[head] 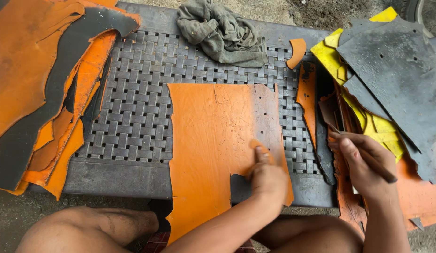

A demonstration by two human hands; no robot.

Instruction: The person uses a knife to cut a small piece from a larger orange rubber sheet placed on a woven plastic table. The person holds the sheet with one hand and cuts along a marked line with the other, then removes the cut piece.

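Observation:
A large orange sheet (211, 140) with a notch cut from its near edge lies flat on a grey woven table (138, 93) and overhangs the front rim. My left hand (267, 175) rests on the sheet's right near part, fingers closed on a small orange cut piece (255, 144); the hand is blurred. To the right of the sheet, my right hand (363, 161) grips a thin dark stick-like tool (384, 172) that runs diagonally through the fist. Whether it is a pen or a blade I cannot tell.
A crumpled grey cloth (222, 33) lies at the table's far edge. Orange and black sheets (44, 93) are piled at left. Yellow and dark grey sheets (391, 70) are stacked at right, with orange scraps (306, 93) beside them. My bare knees are below the table front.

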